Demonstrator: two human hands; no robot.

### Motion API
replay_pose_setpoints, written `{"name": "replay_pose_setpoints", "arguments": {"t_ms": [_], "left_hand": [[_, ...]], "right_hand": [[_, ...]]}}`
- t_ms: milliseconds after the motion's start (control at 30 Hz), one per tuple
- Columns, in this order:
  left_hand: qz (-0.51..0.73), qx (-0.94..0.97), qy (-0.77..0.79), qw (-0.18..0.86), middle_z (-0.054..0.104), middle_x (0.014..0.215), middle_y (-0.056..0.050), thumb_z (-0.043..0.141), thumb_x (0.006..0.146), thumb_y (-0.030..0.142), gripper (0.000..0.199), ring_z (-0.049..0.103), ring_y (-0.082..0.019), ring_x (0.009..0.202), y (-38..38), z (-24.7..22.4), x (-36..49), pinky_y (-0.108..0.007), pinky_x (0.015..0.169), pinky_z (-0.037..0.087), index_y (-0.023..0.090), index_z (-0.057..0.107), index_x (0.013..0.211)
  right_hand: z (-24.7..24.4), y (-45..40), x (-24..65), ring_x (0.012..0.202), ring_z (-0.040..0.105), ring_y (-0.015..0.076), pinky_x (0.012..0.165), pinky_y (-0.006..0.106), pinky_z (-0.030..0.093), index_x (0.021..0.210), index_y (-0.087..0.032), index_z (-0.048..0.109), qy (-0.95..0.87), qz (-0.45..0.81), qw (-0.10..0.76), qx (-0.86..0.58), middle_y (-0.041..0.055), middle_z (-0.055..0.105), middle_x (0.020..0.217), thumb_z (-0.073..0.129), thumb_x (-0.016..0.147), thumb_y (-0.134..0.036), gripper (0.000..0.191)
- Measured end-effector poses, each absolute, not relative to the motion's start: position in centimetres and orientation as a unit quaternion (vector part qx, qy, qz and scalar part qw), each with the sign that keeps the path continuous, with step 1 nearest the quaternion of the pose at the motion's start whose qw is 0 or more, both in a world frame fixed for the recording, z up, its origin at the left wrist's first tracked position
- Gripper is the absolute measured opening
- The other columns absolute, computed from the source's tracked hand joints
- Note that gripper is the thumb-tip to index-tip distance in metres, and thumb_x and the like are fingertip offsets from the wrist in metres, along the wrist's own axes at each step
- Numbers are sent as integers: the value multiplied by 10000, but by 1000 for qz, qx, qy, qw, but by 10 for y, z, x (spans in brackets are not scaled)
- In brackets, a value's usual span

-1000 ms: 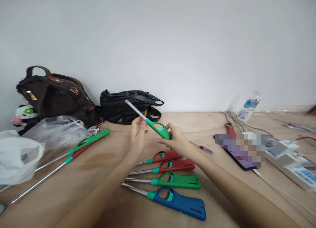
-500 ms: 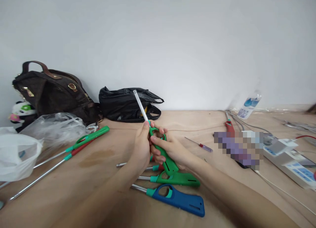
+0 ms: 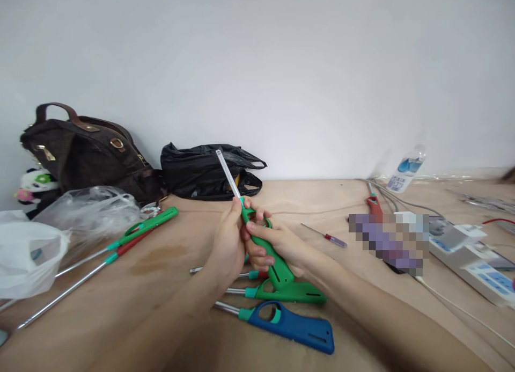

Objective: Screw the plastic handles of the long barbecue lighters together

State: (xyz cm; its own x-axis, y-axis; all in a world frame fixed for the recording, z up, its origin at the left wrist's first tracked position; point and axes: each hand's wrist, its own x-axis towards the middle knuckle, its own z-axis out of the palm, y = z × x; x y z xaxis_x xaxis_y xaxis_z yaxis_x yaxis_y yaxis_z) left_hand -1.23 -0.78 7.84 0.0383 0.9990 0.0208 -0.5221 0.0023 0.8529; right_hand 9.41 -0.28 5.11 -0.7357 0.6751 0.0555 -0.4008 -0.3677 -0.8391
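Observation:
Both hands grip one green long-necked gas lighter (image 3: 278, 264), its metal tube tilted up and to the left. My left hand (image 3: 233, 230) closes around it near the turquoise collar. The fingers of my right hand (image 3: 277, 238) wrap the handle by the trigger loop. Beneath them on the table lie another green lighter (image 3: 295, 292), a blue lighter (image 3: 298, 326) and a partly hidden red lighter (image 3: 259, 275). Over to the left, a green lighter (image 3: 151, 221) rests beside a red one (image 3: 131, 245).
A small screwdriver (image 3: 335, 241) lies right of my hands. Further right are a power strip (image 3: 475, 270), cables, a water bottle (image 3: 406, 168) and a blurred-out object (image 3: 386, 243). A black plastic bag (image 3: 189, 170), a dark backpack (image 3: 96, 152) and a white bag (image 3: 32, 254) stand at the left.
Both hands and the lighter have shifted very slightly; the lighter's handle end sits a little further right and lower. The grip stays the same.

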Motion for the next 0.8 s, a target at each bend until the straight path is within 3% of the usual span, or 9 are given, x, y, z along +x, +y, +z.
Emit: {"name": "replay_pose_setpoints", "arguments": {"t_ms": [167, 300, 467, 667, 800], "left_hand": [[603, 347, 314, 647, 425, 605, 39, 491, 958, 445, 381, 622, -140, 752, -5, 83, -12, -256, 776, 556, 197, 443, 673], [621, 294, 314, 656, 411, 624, 45, 371, 1014, 385, 390, 567, -91, 635, -3, 78, -8, -184, 642, 534, 188, 438, 684], [627, 251, 312, 668, 399, 634, 60, 529, 939, 443, 340, 541, -86, 581, -7, 74, -7, -170, 550, 528, 195, 435, 726], [612, 262, 324, 672, 404, 590, 58, 472, 966, 427, 343, 515, -97, 508, -7, 77, -10, -189, 500, 518, 198, 434, 714], [624, 233, 299, 684, 382, 538, 63, 430, 991, 383, 351, 538, -107, 529, -5, 76, -9, -198, 562, 525, 189, 446, 700]], "right_hand": [[51, 2, 97, 351, 251, 35, 402, 187, 270, 792, -202, 470, -425, 853, 283, -109, -118, 397, 473, 634, 848, -461, 312], [46, -2, 92, 370, 342, 45, 407, 187, 290, 777, -200, 471, -448, 810, 349, -143, -97, 455, 498, 648, 847, -422, 292], [45, -12, 81, 350, 368, 64, 373, 200, 289, 755, -212, 442, -473, 747, 423, -199, -99, 456, 477, 646, 836, -421, 303], [53, -15, 84, 351, 353, 54, 387, 188, 279, 755, -217, 434, -423, 802, 374, -196, -108, 446, 467, 708, 769, -464, 369], [57, -13, 86, 342, 319, 40, 387, 182, 274, 729, -217, 417, -387, 839, 338, -177, -105, 453, 461, 730, 735, -475, 406]]}}
